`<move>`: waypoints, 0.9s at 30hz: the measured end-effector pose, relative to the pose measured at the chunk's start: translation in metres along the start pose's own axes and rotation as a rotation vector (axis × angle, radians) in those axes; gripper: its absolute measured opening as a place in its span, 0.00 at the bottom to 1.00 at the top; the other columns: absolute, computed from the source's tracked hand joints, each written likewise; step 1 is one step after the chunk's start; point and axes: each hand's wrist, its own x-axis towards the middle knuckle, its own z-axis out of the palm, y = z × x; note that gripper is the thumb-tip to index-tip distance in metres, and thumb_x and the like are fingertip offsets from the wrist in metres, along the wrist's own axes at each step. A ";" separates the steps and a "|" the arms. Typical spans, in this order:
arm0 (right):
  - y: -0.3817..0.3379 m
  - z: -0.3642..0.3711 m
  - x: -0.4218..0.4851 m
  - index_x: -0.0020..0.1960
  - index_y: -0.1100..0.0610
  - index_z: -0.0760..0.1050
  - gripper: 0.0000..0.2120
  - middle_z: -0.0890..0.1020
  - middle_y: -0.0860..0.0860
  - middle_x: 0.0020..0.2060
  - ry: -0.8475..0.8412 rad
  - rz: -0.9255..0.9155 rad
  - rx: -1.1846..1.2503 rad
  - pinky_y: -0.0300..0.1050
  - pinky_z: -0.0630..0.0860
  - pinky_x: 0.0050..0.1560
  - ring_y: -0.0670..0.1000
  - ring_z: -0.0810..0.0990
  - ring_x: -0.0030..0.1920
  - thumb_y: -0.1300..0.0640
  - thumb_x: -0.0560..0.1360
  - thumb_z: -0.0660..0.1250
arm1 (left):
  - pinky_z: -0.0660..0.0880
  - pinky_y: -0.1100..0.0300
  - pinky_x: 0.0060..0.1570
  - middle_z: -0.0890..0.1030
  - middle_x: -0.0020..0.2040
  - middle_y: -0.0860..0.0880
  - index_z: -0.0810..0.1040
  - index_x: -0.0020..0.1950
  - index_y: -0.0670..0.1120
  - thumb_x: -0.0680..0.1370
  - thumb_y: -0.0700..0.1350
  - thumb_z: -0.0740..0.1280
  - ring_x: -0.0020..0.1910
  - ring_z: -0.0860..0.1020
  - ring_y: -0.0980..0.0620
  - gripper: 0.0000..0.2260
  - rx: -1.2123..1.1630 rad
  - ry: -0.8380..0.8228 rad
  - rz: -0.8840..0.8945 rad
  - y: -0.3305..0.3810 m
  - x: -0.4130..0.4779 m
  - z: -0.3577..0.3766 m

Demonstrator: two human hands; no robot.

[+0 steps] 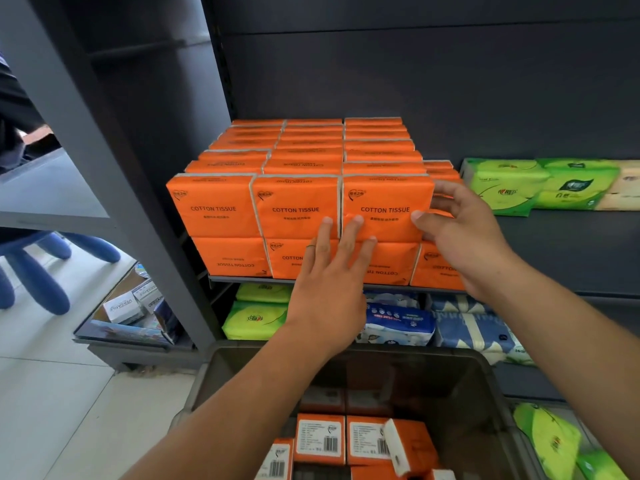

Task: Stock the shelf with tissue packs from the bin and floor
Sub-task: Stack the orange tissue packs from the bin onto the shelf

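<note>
Orange "COTTON TISSUE" packs stand two layers high in several rows on the dark shelf. My left hand lies flat with fingers spread against the front of the stack, its fingertips on the upper packs. My right hand grips the right side of the front-right upper pack, thumb on its face and fingers behind its edge. Below, a grey bin holds more orange packs, several showing barcode labels.
Green tissue packs lie on the same shelf to the right. The lower shelf carries green and blue-white packs. More green packs sit at bottom right. A blue stool and a low tray of small boxes stand left.
</note>
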 end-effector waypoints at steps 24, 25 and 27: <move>-0.013 -0.026 -0.069 0.68 0.45 0.70 0.15 0.75 0.35 0.56 -0.175 -0.186 -0.390 0.34 0.69 0.51 0.38 0.75 0.55 0.46 0.82 0.59 | 0.36 0.41 0.76 0.50 0.81 0.48 0.50 0.80 0.50 0.81 0.48 0.59 0.79 0.47 0.43 0.30 0.098 -0.069 0.007 -0.005 -0.040 -0.011; -0.011 -0.026 -0.074 0.67 0.44 0.71 0.14 0.75 0.33 0.54 -0.219 -0.182 -0.439 0.35 0.69 0.51 0.39 0.75 0.56 0.45 0.82 0.58 | 0.36 0.41 0.76 0.51 0.80 0.48 0.50 0.80 0.50 0.81 0.48 0.59 0.79 0.48 0.43 0.30 0.110 -0.081 0.007 -0.006 -0.044 -0.011; -0.006 -0.027 -0.082 0.61 0.43 0.73 0.11 0.76 0.33 0.51 -0.295 -0.185 -0.525 0.37 0.70 0.49 0.40 0.76 0.53 0.44 0.82 0.57 | 0.36 0.41 0.75 0.53 0.79 0.48 0.51 0.80 0.50 0.81 0.49 0.60 0.79 0.50 0.44 0.30 0.132 -0.116 0.004 -0.009 -0.054 -0.009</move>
